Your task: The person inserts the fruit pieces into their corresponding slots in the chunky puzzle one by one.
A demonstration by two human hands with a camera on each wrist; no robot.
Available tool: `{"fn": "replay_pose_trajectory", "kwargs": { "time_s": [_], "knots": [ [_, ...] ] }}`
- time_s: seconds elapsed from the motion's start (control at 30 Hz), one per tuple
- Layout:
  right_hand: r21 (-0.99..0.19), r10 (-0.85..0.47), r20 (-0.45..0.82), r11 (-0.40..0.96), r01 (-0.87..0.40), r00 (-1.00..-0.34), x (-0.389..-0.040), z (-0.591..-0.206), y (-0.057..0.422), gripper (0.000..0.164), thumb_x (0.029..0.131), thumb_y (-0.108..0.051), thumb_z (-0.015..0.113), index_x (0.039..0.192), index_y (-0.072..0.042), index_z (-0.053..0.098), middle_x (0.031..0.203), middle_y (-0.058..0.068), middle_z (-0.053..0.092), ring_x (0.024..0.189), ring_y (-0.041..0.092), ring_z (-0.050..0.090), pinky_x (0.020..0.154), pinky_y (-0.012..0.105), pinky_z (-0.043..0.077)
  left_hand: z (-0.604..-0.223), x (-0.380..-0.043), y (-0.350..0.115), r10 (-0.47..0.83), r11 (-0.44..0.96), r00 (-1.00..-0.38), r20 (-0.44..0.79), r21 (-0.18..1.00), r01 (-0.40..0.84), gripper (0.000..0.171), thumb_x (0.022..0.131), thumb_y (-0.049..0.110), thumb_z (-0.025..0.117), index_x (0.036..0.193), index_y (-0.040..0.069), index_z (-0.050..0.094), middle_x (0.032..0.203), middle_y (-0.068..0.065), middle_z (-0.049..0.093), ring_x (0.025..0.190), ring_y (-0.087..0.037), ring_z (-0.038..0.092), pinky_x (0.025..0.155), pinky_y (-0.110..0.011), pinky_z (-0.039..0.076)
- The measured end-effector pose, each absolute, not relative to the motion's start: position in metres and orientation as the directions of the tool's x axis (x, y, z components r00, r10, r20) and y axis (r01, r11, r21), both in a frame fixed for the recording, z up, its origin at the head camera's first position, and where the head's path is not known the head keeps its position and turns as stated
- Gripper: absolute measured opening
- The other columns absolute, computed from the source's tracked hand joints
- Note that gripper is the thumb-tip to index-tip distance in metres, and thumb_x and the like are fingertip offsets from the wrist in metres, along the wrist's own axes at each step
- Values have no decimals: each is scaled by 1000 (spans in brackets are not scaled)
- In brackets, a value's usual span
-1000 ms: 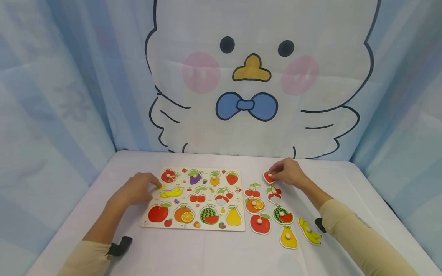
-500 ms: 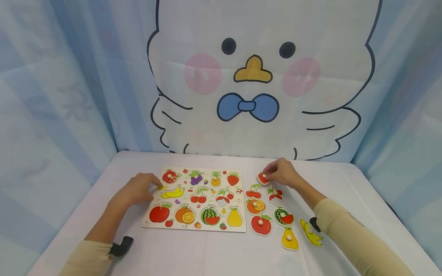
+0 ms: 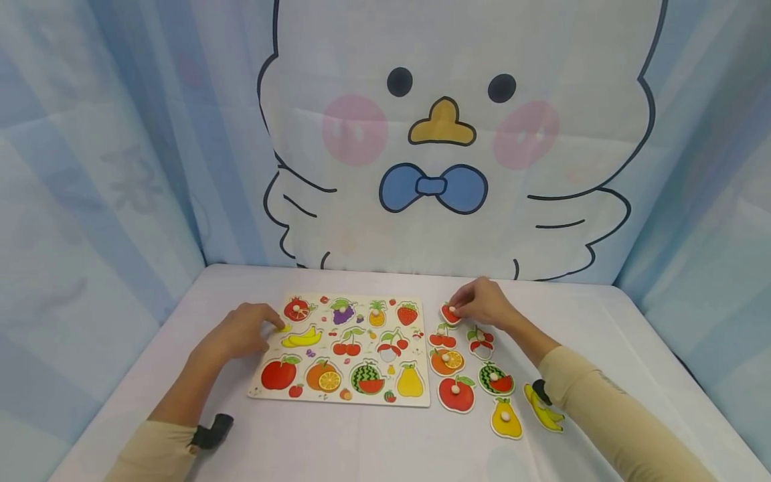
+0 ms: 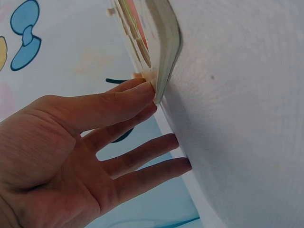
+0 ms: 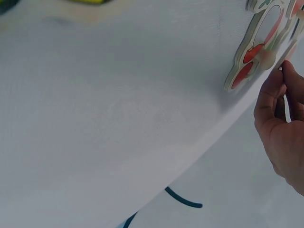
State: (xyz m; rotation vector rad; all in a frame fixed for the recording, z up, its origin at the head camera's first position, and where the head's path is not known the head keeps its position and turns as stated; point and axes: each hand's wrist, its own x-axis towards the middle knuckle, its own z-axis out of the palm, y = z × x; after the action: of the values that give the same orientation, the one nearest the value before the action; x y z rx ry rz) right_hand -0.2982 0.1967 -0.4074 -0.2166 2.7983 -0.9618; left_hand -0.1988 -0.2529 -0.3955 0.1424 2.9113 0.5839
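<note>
My right hand (image 3: 484,305) pinches a strawberry puzzle piece (image 3: 447,313) just beyond the loose cherry piece (image 3: 442,337). In the right wrist view only a thin edge of the held piece shows beside the fingertips, partly hidden. At the left side of the wooden fruit puzzle board (image 3: 375,395), my left hand (image 3: 243,329) touches the board's edge with thumb and index finger. Its other fingers (image 4: 147,152) stretch out, tips down at the white table. Knobbed pomegranate (image 3: 296,308), grape (image 3: 343,312) and pineapple (image 3: 377,314) pieces sit in the board's top row.
Right of the board lie loose knobbed pieces: orange (image 3: 440,362), apple (image 3: 456,399), watermelon (image 3: 501,385), pear (image 3: 506,428), bananas (image 3: 549,416) and a red-and-white fruit piece (image 3: 480,347). A printed cloth (image 3: 434,234) hangs behind the white table (image 3: 361,442).
My right hand has moved left with the strawberry piece, from above the red-and-white fruit piece to just behind the cherry piece. The left hand has kept its place on the board's edge.
</note>
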Motion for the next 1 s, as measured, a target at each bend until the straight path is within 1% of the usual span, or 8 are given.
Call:
{"fn": "replay_pose_trajectory", "kwargs": {
  "time_s": [0.27, 0.6, 0.73, 0.87, 1.0],
  "knots": [
    [-620, -218, -112, 777, -103, -969, -299, -407, 186, 12, 94, -13, 78, 104, -8, 79, 98, 8, 75, 87, 22, 66, 83, 31, 61, -395, -198, -253, 123, 920, -981, -150, 389, 56, 40, 83, -1, 81, 122, 3, 74, 133, -24, 64, 128, -46, 53, 108, -62, 49],
    [-616, -226, -132, 782, -99, -965, -300, -406, 171, 11, 93, -15, 79, 103, -10, 80, 96, 5, 74, 89, 21, 65, 88, 32, 60, -395, -198, -253, 107, 920, -981, -162, 390, 36, 41, 84, 0, 81, 124, 3, 73, 134, -24, 64, 128, -45, 53, 107, -61, 51],
    [-608, -239, -122, 785, -117, -963, -301, -407, 167, 11, 93, -15, 79, 103, -11, 80, 96, 5, 75, 89, 21, 65, 89, 33, 60, -396, -200, -253, 106, 920, -980, -166, 390, 34, 41, 84, 0, 81, 124, 3, 73, 134, -24, 63, 129, -45, 53, 107, -61, 50],
    [-614, -253, -112, 778, -134, -961, -300, -408, 164, 10, 94, -14, 78, 102, -11, 80, 96, 5, 75, 88, 20, 65, 87, 32, 61, -396, -200, -253, 104, 918, -980, -173, 395, 28, 41, 84, 1, 81, 125, 4, 73, 135, -24, 63, 130, -45, 52, 107, -61, 50],
    [-623, -247, -121, 773, -120, -961, -299, -409, 159, 9, 93, -14, 79, 102, -11, 80, 95, 5, 74, 87, 21, 65, 84, 30, 61, -396, -200, -253, 107, 915, -979, -174, 402, 28, 41, 84, 0, 81, 124, 4, 73, 135, -24, 63, 130, -45, 51, 107, -62, 50]
  ]
}}
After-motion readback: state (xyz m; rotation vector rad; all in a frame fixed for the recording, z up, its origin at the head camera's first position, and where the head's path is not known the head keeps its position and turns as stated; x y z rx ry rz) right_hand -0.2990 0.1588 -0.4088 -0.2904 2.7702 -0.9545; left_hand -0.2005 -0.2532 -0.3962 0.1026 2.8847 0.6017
